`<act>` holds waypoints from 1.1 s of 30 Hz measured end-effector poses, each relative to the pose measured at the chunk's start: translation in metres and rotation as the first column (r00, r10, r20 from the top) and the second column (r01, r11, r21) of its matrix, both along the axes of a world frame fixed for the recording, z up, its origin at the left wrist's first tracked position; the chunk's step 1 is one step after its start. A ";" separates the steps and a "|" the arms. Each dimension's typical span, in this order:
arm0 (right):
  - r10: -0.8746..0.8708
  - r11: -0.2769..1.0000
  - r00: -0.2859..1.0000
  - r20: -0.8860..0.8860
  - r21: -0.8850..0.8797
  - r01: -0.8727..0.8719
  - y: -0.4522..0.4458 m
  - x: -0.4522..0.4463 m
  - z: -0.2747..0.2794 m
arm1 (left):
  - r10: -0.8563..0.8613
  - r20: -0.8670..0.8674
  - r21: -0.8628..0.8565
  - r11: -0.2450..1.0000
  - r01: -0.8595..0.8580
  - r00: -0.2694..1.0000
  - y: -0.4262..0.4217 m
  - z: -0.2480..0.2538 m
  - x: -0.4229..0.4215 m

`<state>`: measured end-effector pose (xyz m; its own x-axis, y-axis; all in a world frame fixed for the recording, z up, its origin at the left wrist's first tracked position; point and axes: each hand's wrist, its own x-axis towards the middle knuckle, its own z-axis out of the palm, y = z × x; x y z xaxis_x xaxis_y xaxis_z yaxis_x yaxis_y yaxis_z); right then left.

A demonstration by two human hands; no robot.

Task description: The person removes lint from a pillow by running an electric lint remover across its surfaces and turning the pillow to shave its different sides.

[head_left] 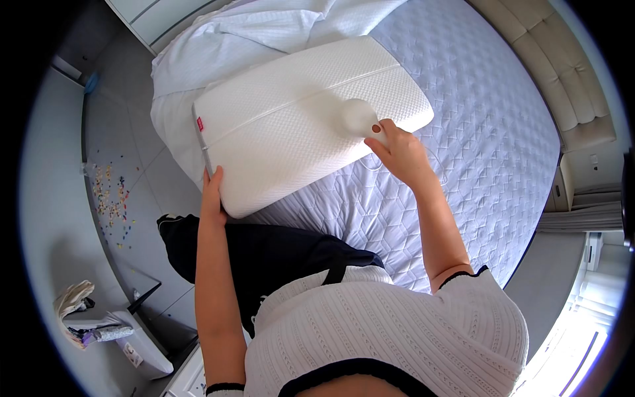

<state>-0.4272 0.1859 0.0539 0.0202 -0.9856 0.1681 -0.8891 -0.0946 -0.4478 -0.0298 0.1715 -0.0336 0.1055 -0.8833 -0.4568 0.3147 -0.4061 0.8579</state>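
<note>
A large white textured pillow (284,126) lies on the bed, with a seam along its top and a small red label at its left end. My left hand (213,190) grips the pillow's near left corner, thumb on top and fingers along the grey-edged side. In my right hand (401,153) is a white handheld device with a round head (359,118) and a brownish-red round spot near the handle. Its head is over the pillow's right half; whether it touches the fabric I cannot tell. A thin pale cord loops on the bed below my right hand.
The bed (489,132) has a grey-blue quilted cover, with a crumpled white sheet (245,33) at the far left. Small colourful pieces (112,198) are scattered on the grey floor. A white bin (142,347) stands at lower left. The padded headboard (555,59) is at right.
</note>
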 end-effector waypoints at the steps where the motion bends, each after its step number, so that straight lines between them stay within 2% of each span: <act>1: 0.018 1.000 0.999 0.030 0.004 -0.018 0.000 0.000 0.000 | 0.000 0.006 0.002 1.000 0.000 1.000 0.000 0.001 0.000; 4: -0.033 0.999 0.999 -0.001 -0.038 0.033 -0.009 -0.025 -0.005 | -0.011 0.004 -0.013 1.000 0.011 1.000 0.001 0.002 -0.002; 9: -0.382 0.920 0.910 -0.161 0.030 0.391 -0.015 -0.079 0.003 | -0.015 0.004 0.001 1.000 0.015 1.000 0.001 0.000 -0.001; 13: -0.475 0.872 0.858 -0.196 0.029 0.489 -0.012 -0.108 -0.004 | -0.015 0.004 0.023 1.000 0.015 1.000 -0.001 -0.002 0.000; 18: -0.448 0.874 0.873 -0.192 0.110 0.473 -0.006 -0.094 -0.016 | -0.052 -0.046 0.054 0.997 0.055 0.998 -0.004 -0.012 0.008; 23: -0.297 0.948 0.939 -0.173 0.066 0.312 0.006 -0.058 -0.011 | -0.076 -0.082 0.010 0.997 0.077 0.994 -0.003 -0.017 0.011; 24: -0.242 0.969 0.956 -0.164 0.003 0.246 0.007 -0.055 -0.019 | -0.080 -0.091 0.004 0.997 0.081 0.993 -0.003 -0.017 0.011; 28: -0.135 0.987 0.979 -0.154 0.069 0.147 0.016 -0.023 -0.016 | -0.076 -0.112 0.013 0.997 0.078 0.991 -0.002 -0.020 0.013; 29: -0.092 0.995 0.984 -0.152 0.021 0.096 0.021 -0.016 -0.017 | -0.076 -0.112 0.012 0.997 0.078 0.991 -0.002 -0.021 0.013; 33: -0.011 0.999 0.988 -0.153 0.038 0.017 0.030 0.011 -0.018 | -0.083 -0.110 0.005 0.996 0.084 0.990 -0.002 -0.023 0.014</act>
<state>-0.4165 0.2164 0.0361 0.0289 -0.9917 0.1255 -0.9486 -0.0668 -0.3094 -0.0161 0.1698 -0.0563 -0.0196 -0.8826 -0.4698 0.3713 -0.4427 0.8162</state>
